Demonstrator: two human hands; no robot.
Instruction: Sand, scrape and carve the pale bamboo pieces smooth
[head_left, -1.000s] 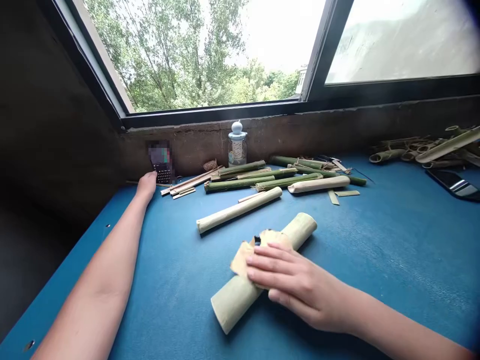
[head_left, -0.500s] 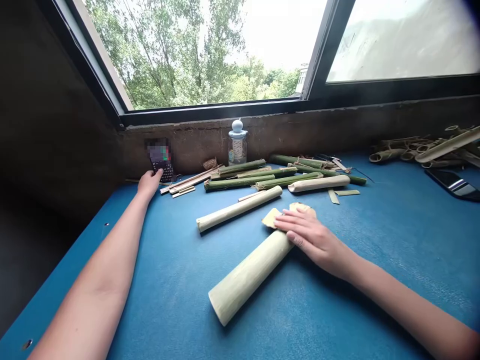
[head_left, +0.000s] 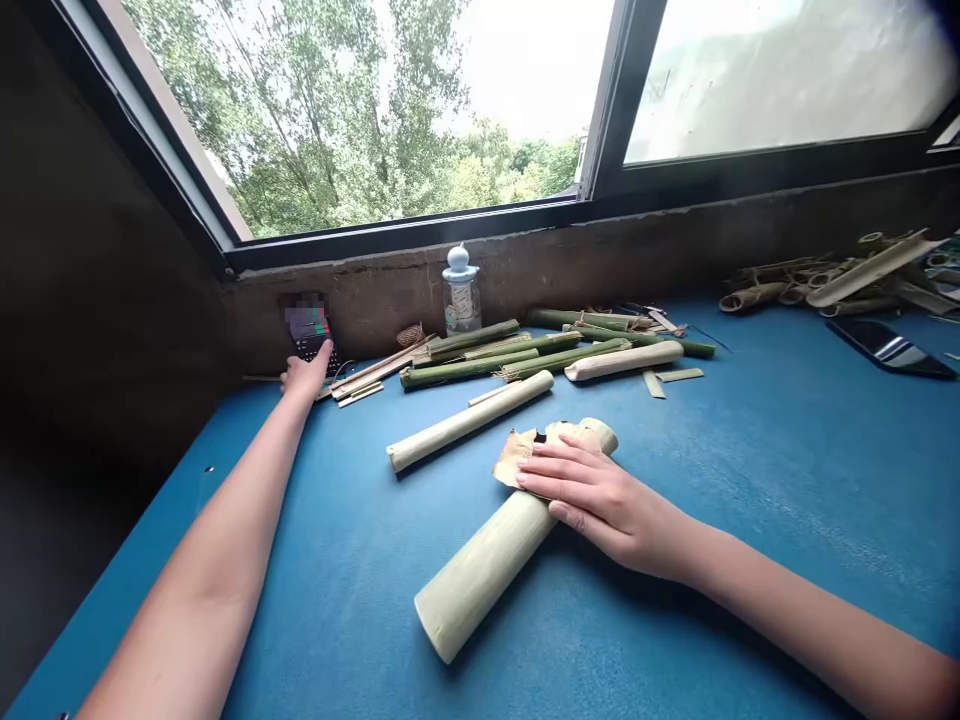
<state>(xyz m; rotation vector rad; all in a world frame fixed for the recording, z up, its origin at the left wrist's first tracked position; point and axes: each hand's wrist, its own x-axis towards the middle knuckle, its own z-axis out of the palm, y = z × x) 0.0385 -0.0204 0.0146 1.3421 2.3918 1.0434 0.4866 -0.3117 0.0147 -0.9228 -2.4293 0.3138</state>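
Observation:
A thick, pale peeled bamboo tube [head_left: 487, 570] lies at a slant on the blue table. My right hand [head_left: 592, 500] is curved over its far part, pressing a creased, yellowish piece of sandpaper [head_left: 514, 460] against it. The sheet's torn edge sticks out past my fingertips; its underside is hidden. Far to the left, my left hand [head_left: 306, 372] is at a dark phone [head_left: 311, 335] leaning on the wall. Its thumb lies on the keypad-like screen, with the fingers around the lower left edge. A thinner peeled bamboo stick [head_left: 471, 420] rests behind the thick tube.
Several green bamboo pieces [head_left: 480, 370] and thin strips [head_left: 364, 385] lie along the wall, with a lidded glass jar [head_left: 461, 300] behind them. Another dark phone [head_left: 889, 347] lies at the right, near a heap of split bamboo [head_left: 847, 285]. The window stands above.
My right hand and the sandpaper have slid down along the thick tube, toward me and left, uncovering its far end. My left hand stays at the phone. The view has shifted slightly.

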